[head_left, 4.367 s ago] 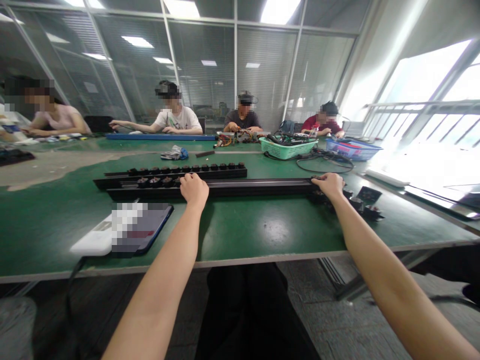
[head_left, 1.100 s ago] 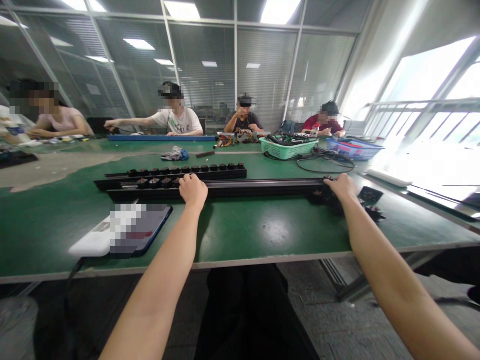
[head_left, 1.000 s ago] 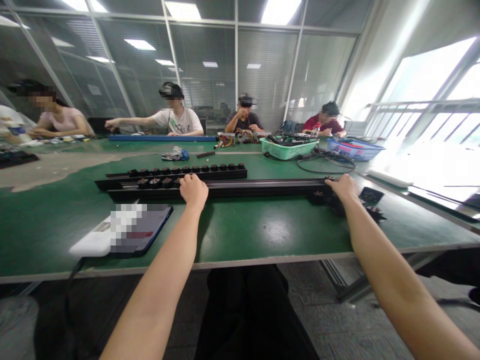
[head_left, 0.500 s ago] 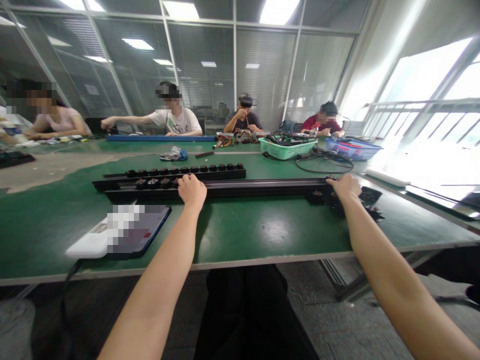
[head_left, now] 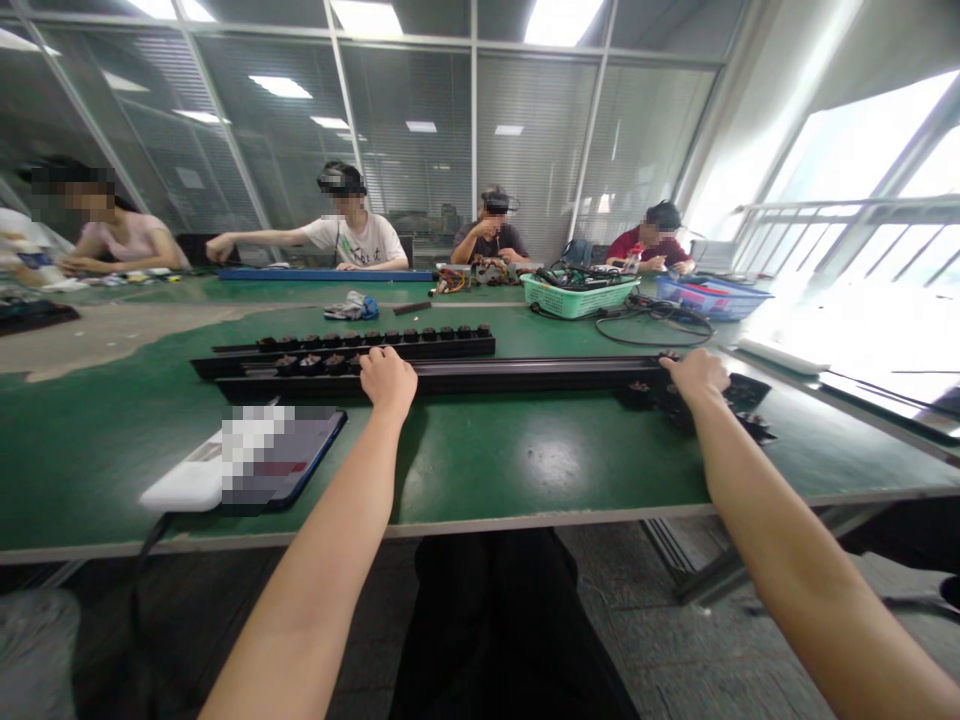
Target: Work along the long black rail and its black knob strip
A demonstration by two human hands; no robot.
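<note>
A long black rail (head_left: 525, 375) lies across the green table in front of me. Several small black cup-like parts (head_left: 309, 363) sit in a row in its left stretch. My left hand (head_left: 388, 378) is closed over the rail just right of that row; its fingertips are hidden behind the knuckles. At the rail's right end my right hand (head_left: 699, 378) is closed, its thumb on a small black part (head_left: 670, 357) there. More loose black parts (head_left: 750, 428) lie beside and under that hand. Behind the rail, a second black rail (head_left: 442, 346) carries a full row of similar parts.
A phone (head_left: 300, 470) and a white device (head_left: 187, 475) with a cable lie at the left front. Farther back are a grey-blue cloth bundle (head_left: 351, 306), a green basket (head_left: 577, 297) of cables and a blue basket (head_left: 709, 300). Several people sit across the table.
The view has shifted very slightly. Both hands keep their places on the rail, and no part has visibly moved along it.
</note>
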